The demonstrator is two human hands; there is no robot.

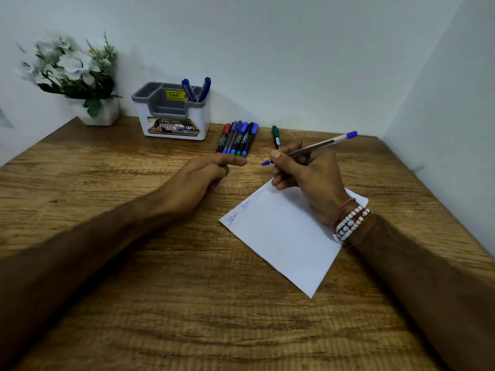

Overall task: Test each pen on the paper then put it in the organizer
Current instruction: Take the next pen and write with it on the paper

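Clear plastic ballpoint pen [321, 144], light, stiff and slick, is pinched near its tip by the right hand [308, 178]; left hand [203, 178] curls, contents unclear.

Brown wood-grain table [187, 290], white paper sheet [289, 236] with blue scribbles, clear-barrelled plastic pen [321, 144] with blue ends, white plastic organizer [144, 116] with grey insert, yellow sticker [175, 95]
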